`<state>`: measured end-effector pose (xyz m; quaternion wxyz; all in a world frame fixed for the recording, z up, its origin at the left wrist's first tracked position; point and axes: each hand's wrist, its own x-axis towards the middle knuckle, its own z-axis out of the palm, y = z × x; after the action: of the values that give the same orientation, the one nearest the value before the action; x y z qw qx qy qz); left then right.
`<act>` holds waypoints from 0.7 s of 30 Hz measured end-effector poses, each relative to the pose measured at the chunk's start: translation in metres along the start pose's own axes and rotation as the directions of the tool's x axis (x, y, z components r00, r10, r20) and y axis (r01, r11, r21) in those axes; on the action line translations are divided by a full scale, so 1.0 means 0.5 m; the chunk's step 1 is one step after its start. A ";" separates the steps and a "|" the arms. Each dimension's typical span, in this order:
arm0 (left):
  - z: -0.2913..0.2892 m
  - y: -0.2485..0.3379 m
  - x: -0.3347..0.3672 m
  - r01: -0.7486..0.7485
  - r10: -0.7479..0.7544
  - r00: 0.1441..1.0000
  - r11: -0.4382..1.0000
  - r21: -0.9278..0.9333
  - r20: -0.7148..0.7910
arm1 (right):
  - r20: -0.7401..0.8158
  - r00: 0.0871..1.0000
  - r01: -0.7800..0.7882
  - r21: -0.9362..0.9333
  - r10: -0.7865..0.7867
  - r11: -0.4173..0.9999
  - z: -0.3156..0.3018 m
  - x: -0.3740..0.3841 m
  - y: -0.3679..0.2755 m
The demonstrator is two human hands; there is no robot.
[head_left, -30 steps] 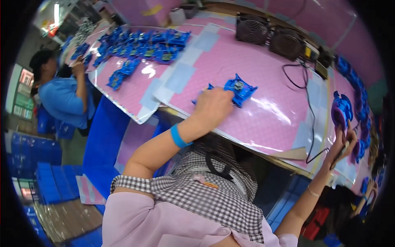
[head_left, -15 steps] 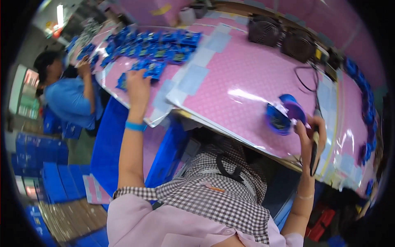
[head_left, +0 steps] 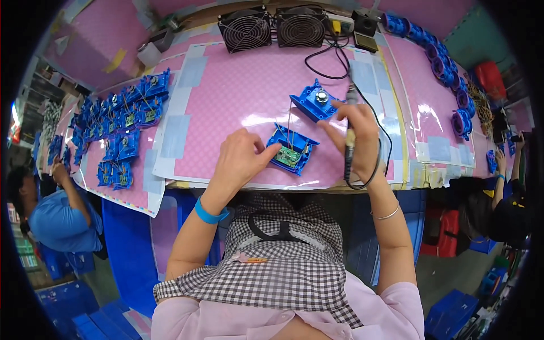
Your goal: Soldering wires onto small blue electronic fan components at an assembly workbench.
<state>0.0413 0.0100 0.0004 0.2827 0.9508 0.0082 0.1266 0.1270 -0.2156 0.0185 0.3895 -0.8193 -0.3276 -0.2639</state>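
In front of me a blue plastic housing half (head_left: 309, 148) lies on the table with a green circuit board (head_left: 288, 156) inside. My left hand (head_left: 239, 158) is at its left side, thumb stretched to the board's edge, fingers bent and apart from the thumb. Thin wires join it to a second blue housing half (head_left: 306, 107) just beyond, which carries a round silvery part (head_left: 321, 97). My right hand (head_left: 362, 136) holds a corded soldering iron (head_left: 349, 139) upright against the palm. Its thumb and forefinger are spread beside the second half.
Several blue housings with boards (head_left: 127, 119) stand in rows at left. Two black fans (head_left: 245, 31) are at the back, beside a black cable (head_left: 326, 73). Round blue parts (head_left: 442, 71) line the right. Co-workers sit at left (head_left: 65, 218) and right (head_left: 510, 212).
My left hand has come from the housings at left to the middle. The round blue part by my right hand is gone from there; two wired halves lie before me. The view has turned right.
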 end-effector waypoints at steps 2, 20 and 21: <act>0.008 0.003 0.000 0.039 -0.034 0.993 0.999 -0.038 0.116 | 0.050 0.999 -0.018 0.014 0.017 1.000 0.006 -0.017 0.012; -0.080 0.000 0.035 0.232 -0.215 0.969 0.617 -0.752 0.123 | 0.023 0.907 -0.364 0.545 0.421 0.755 -0.044 -0.096 -0.041; -0.048 0.000 0.040 0.021 -0.046 0.998 0.832 -0.555 -0.032 | 0.114 0.882 -0.427 0.604 0.457 0.673 -0.044 -0.100 -0.041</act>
<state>0.0550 0.0245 0.0244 0.5480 0.8248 -0.0061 0.1393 0.0756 -0.2399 0.0060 0.6931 -0.6958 -0.1782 -0.0600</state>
